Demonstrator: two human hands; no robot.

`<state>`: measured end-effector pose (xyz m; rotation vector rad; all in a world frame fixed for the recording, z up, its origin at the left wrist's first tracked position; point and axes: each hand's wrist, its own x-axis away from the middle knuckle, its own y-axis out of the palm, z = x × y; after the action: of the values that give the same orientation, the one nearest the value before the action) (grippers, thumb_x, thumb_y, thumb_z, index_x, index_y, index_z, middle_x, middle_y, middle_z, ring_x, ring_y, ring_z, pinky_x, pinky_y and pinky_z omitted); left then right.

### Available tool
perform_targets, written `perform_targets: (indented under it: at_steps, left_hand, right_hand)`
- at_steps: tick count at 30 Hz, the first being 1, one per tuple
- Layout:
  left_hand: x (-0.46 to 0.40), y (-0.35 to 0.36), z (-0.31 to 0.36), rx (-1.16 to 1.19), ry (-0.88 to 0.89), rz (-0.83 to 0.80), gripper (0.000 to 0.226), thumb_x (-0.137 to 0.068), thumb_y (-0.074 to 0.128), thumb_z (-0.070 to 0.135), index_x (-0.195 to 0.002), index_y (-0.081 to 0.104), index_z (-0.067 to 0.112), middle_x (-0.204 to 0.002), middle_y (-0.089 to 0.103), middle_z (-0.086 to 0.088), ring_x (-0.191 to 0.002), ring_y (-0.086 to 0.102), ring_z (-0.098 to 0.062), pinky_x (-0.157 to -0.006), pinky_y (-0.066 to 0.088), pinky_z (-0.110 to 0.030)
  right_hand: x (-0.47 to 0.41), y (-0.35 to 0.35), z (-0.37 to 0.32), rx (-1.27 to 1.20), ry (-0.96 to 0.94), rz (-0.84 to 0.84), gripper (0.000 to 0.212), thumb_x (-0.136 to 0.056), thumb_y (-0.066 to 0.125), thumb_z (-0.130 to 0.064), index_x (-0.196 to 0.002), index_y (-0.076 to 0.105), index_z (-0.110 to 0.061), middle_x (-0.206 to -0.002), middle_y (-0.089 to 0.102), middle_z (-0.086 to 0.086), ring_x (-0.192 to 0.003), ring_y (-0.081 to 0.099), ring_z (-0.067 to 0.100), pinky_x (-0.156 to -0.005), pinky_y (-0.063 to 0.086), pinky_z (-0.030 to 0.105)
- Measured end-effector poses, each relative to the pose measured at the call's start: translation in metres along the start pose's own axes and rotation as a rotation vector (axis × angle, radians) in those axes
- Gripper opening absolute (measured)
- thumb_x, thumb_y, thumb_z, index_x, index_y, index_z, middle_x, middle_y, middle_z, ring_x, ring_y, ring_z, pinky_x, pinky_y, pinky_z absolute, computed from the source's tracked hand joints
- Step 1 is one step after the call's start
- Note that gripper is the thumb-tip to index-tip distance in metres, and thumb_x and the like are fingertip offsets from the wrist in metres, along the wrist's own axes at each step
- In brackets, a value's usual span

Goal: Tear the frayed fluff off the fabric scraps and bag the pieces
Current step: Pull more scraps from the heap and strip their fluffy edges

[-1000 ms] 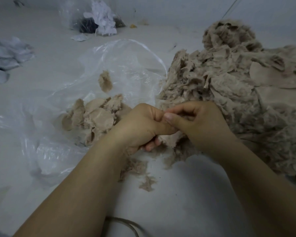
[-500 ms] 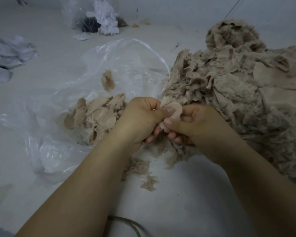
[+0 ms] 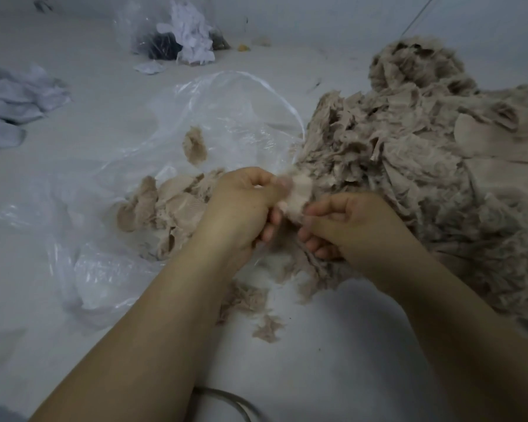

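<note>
Scrap [image 3: 299, 194], light, limp and easily torn, hangs just above the counter [image 3: 333, 360] beside the bag [image 3: 214, 123]; left hand [image 3: 244, 205] pinches its top, right hand [image 3: 351, 223] grips the frayed lower edge, the best spot to pull.
</note>
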<state>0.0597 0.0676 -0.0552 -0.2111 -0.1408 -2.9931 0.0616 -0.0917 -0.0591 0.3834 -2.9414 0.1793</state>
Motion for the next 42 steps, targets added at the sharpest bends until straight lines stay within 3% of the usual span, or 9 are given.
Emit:
perform_targets:
  at_steps: [6, 10, 14, 19, 24, 27, 32, 35, 42]
  left_hand:
    - [-0.003, 0.004, -0.002, 0.350, 0.092, 0.191, 0.071, -0.091, 0.069, 0.012, -0.147, 0.026, 0.018, -0.113, 0.065, -0.012, -0.093, 0.074, -0.021, -0.079, 0.060, -0.033]
    - [0.002, 0.010, -0.006, -0.028, 0.101, 0.040, 0.017, -0.090, 0.065, 0.001, -0.105, 0.059, 0.006, -0.075, 0.070, -0.013, -0.051, 0.066, -0.020, -0.041, 0.047, -0.023]
    - [-0.002, 0.014, -0.017, -0.750, 0.279, -0.043, 0.027, -0.084, 0.070, 0.005, -0.109, 0.069, 0.016, -0.098, 0.069, 0.002, -0.080, 0.064, -0.012, -0.072, 0.051, -0.021]
    - [-0.002, 0.019, -0.022, -0.940, 0.380, -0.082, 0.021, -0.082, 0.067, 0.009, -0.103, 0.062, 0.014, -0.090, 0.062, 0.000, -0.083, 0.061, -0.020, -0.065, 0.045, -0.025]
    - [-0.007, 0.018, -0.025, -0.936, 0.436, -0.012, 0.020, -0.080, 0.074, 0.019, -0.094, 0.063, 0.010, -0.092, 0.059, -0.006, -0.080, 0.055, -0.021, -0.065, 0.037, -0.024]
    - [-0.009, 0.018, -0.026, -0.941, 0.443, -0.010, 0.010, -0.087, 0.067, 0.017, -0.091, 0.068, 0.008, -0.091, 0.064, -0.010, -0.082, 0.060, -0.024, -0.073, 0.047, -0.034]
    - [-0.006, 0.016, -0.022, -0.683, 0.485, -0.034, 0.013, -0.091, 0.057, 0.004, -0.081, 0.059, 0.012, -0.076, 0.063, -0.003, -0.072, 0.061, -0.016, -0.062, 0.049, -0.028]
    - [-0.007, 0.015, -0.023, -0.589, 0.425, -0.029, 0.015, -0.093, 0.056, 0.003, -0.080, 0.055, 0.011, -0.068, 0.058, -0.003, -0.059, 0.052, -0.012, -0.054, 0.043, -0.024]
    - [-0.003, 0.012, -0.015, -0.228, 0.216, -0.075, 0.025, -0.094, 0.057, 0.004, -0.071, 0.055, 0.014, -0.045, 0.042, 0.011, -0.038, 0.033, -0.005, -0.043, 0.029, -0.020]
  right_hand:
    - [-0.010, -0.005, 0.018, 0.653, -0.317, 0.290, 0.028, -0.080, 0.074, -0.028, -0.105, 0.064, -0.034, -0.070, 0.066, -0.018, -0.058, 0.062, -0.004, -0.057, 0.046, 0.012]
    - [-0.009, -0.002, 0.020, 0.891, -0.398, 0.222, 0.041, -0.074, 0.075, -0.030, -0.114, 0.067, -0.028, -0.057, 0.051, -0.015, -0.056, 0.051, 0.001, -0.055, 0.040, 0.018]
    - [-0.010, -0.003, 0.019, 0.945, -0.379, 0.302, 0.022, -0.078, 0.071, -0.026, -0.101, 0.069, -0.024, -0.065, 0.060, -0.009, -0.062, 0.058, 0.011, -0.053, 0.040, 0.018]
    - [-0.008, -0.002, 0.016, 0.814, -0.449, 0.316, 0.031, -0.080, 0.065, -0.025, -0.111, 0.068, -0.030, -0.067, 0.060, -0.014, -0.057, 0.052, -0.009, -0.057, 0.037, -0.001]
    - [-0.009, -0.002, 0.017, 0.821, -0.445, 0.266, 0.044, -0.085, 0.059, -0.015, -0.128, 0.063, -0.023, -0.081, 0.062, -0.009, -0.058, 0.044, -0.007, -0.063, 0.038, 0.013]
    - [-0.008, -0.001, 0.015, 0.793, -0.499, 0.320, 0.041, -0.084, 0.063, -0.012, -0.124, 0.066, -0.019, -0.079, 0.062, -0.011, -0.059, 0.047, -0.003, -0.066, 0.035, 0.001]
    - [-0.008, 0.000, 0.015, 0.864, -0.549, 0.242, 0.047, -0.083, 0.060, -0.010, -0.130, 0.061, -0.016, -0.133, 0.053, 0.001, -0.098, 0.054, 0.005, -0.088, 0.038, 0.006]
    - [-0.009, -0.001, 0.018, 0.885, -0.477, 0.201, 0.044, -0.083, 0.060, -0.011, -0.127, 0.062, -0.017, -0.130, 0.057, 0.005, -0.092, 0.058, 0.015, -0.083, 0.046, 0.023]
    - [-0.016, -0.009, 0.019, 0.927, -0.417, 0.217, 0.039, -0.085, 0.059, -0.012, -0.124, 0.065, -0.017, -0.124, 0.062, 0.006, -0.116, 0.054, 0.022, -0.092, 0.035, 0.018]
